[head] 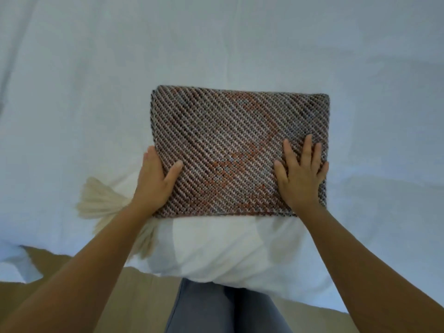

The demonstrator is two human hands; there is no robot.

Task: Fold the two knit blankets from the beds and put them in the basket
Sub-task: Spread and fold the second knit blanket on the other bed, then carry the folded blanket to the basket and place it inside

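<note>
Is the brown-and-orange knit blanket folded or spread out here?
Folded. The brown-and-orange knit blanket lies as a compact, thick rectangle on the white bedding; left hand holds its edge, right hand presses flat.

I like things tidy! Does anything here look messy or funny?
Only one thing: a cream fringe pokes out sideways beside the left hand, from under the knit blanket. What it belongs to is hidden. The blanket itself is a neat rectangle on the bed.

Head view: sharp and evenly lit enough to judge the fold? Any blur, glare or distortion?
Head view: folded knit blanket in focus, stitches readable; soft bluish light on the bed sheet, no glare; wide angle stretches the forearms toward the lower corners; cream tassels slightly blurred.
</note>
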